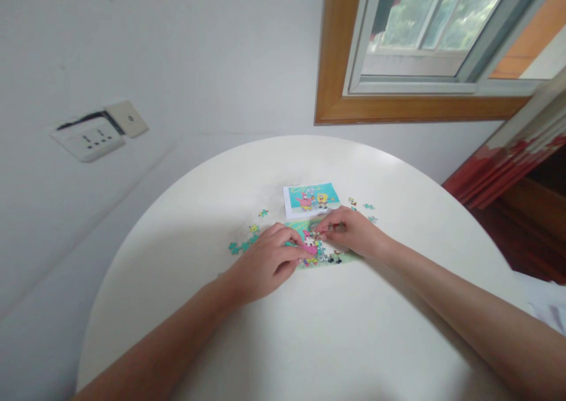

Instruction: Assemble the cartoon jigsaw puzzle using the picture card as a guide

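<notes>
A small, partly assembled cartoon jigsaw puzzle (319, 251) lies on the round white table (283, 342). My left hand (267, 262) rests on its left side, fingers curled and pressing down on the pieces. My right hand (349, 230) lies over the puzzle's upper right, its fingertips pinched on a small puzzle piece (319, 231). Just behind the puzzle sits the puzzle box (311, 199) with the same cartoon picture. Both forearms reach in from the bottom of the view.
Loose teal puzzle pieces (242, 245) lie left of the puzzle, one (263, 213) further back, and several more (363, 207) to the right. A wall socket (91, 138) is on the left wall. A wood-framed window (424, 53) and a red curtain (513, 153) are at right.
</notes>
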Demonstrator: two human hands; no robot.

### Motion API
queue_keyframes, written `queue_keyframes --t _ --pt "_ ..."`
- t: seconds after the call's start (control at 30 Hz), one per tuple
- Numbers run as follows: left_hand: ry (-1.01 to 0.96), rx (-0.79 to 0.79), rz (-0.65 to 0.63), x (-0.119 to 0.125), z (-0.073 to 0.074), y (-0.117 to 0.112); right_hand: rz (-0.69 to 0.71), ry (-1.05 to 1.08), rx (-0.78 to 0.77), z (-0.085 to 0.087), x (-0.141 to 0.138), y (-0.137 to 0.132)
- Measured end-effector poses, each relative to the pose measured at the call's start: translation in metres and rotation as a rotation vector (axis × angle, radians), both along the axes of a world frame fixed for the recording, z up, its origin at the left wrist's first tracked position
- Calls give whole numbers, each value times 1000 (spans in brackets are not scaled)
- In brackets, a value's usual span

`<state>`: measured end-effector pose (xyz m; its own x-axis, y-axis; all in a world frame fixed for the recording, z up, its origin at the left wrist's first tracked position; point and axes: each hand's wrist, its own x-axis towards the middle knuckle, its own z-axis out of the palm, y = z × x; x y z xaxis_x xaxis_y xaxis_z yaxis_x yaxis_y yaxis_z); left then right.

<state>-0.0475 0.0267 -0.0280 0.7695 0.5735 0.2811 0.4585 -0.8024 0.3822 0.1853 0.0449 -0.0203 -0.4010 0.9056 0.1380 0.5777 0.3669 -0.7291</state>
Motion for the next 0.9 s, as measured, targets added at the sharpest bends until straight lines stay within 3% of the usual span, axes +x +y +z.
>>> queue_keyframes --t 0.23,0.5,0.9 --pt "4 2 5 1 0 1 -5 -69 41 -4 0 3" --pt "6 -10 3 1 2 0 -15 58 -223 1 0 0" --pt "-6 -3 -12 0 1 0 -19 40 -238 -2 10 3"
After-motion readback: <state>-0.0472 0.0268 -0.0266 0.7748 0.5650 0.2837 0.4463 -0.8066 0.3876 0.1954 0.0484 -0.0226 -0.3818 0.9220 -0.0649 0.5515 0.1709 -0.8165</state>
